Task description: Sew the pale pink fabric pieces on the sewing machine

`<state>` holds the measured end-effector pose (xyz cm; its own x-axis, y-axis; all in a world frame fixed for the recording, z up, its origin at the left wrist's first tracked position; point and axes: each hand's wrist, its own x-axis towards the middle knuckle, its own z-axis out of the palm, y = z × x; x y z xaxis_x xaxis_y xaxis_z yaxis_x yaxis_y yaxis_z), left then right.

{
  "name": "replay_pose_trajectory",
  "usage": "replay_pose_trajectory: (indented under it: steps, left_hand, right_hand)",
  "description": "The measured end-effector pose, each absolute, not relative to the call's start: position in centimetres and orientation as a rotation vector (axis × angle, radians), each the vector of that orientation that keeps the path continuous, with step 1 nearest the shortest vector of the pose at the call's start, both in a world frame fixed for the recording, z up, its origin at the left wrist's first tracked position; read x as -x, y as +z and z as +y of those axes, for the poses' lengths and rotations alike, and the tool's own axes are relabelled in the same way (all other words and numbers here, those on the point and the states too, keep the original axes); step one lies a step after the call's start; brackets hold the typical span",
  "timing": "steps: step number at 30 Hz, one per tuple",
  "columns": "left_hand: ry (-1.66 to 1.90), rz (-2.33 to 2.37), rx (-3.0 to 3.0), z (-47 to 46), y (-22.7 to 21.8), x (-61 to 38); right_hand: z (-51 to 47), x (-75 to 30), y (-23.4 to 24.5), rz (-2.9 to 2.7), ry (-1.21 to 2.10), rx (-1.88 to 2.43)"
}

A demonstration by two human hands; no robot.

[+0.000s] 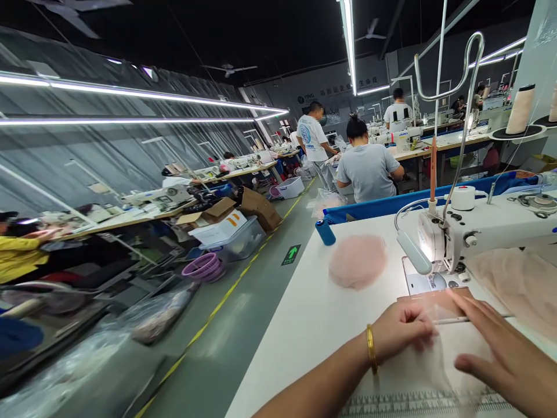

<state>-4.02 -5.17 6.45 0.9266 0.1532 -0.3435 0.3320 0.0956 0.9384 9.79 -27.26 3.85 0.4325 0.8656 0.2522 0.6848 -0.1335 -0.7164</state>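
Observation:
My left hand, with a gold bangle on its wrist, is curled closed on a thin, sheer pink fabric piece lying on the white sewing table. My right hand lies flat with fingers stretched out on the same fabric, just right of the left hand. A thin white stick lies between the two hands. The white sewing machine stands right behind them, its needle area a little beyond my fingers. A round stack of pink fabric pieces rests on the table to the left of the machine.
A blue thread spool stands at the table's far edge. Thread cones sit on a stand at the right. A ruler strip runs along the near edge. An aisle with boxes and bins lies left. Several people work at tables ahead.

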Motion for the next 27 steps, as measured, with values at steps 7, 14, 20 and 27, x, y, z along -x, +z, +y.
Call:
replay_pose_trajectory:
  steps: [7, 14, 20, 27]
  left_hand:
    - [-0.212, 0.458, -1.604, -3.6, 7.4, 3.9]
    - [-0.051, 0.433, -1.631, -4.1, 6.0, 0.6]
    - [-0.040, 0.484, -1.531, -4.0, 4.5, 0.5]
    - [0.018, 0.460, -1.563, -4.3, 5.0, 0.8]
  right_hand:
    - [-21.4, -12.5, 4.4, -1.102, 0.872, 1.712]
    - [-21.0, -12.5, 5.0, -1.138, 0.741, 1.788]
    - [-21.2, -12.6, 3.5, -1.117, 0.650, 1.833]
    - [-21.2, -12.0, 3.8, -1.076, 0.672, 1.882]
